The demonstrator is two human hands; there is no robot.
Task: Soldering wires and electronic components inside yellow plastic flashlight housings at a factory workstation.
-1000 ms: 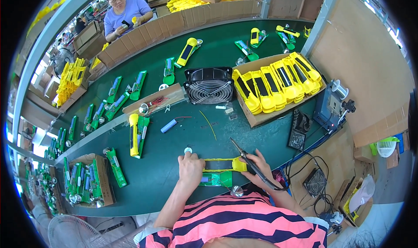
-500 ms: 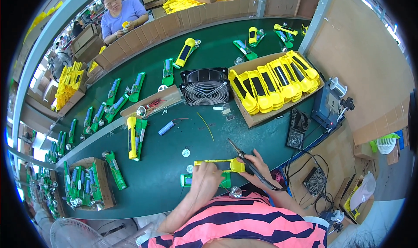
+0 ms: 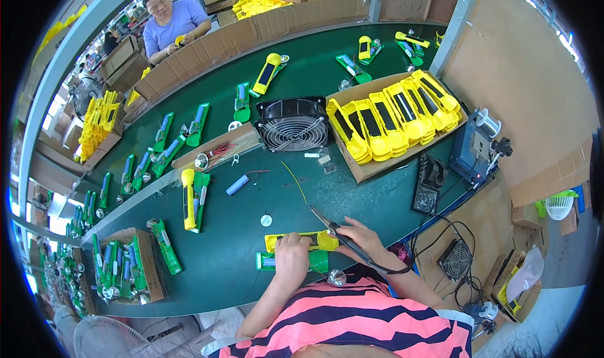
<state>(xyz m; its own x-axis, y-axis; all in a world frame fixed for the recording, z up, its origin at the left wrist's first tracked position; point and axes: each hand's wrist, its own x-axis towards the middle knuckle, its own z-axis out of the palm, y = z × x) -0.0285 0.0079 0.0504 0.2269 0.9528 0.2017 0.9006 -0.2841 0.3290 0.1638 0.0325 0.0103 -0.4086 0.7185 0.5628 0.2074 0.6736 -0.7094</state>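
2 hands at table (image 3: 239,282) edge: yellow-green torch assembly (image 3: 301,250) is covered under curled left hand (image 3: 292,258) fingers; soldering iron (image 3: 345,237) is pinched by right hand (image 3: 361,237), tip beside torch.

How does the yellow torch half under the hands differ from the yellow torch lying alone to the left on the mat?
The yellow torch half under the left hand lies crosswise, opened, a green half beside it. The lone yellow torch lies lengthwise, untouched, beside a green part. The right hand holds a soldering iron by the first. Both rest on the green mat.
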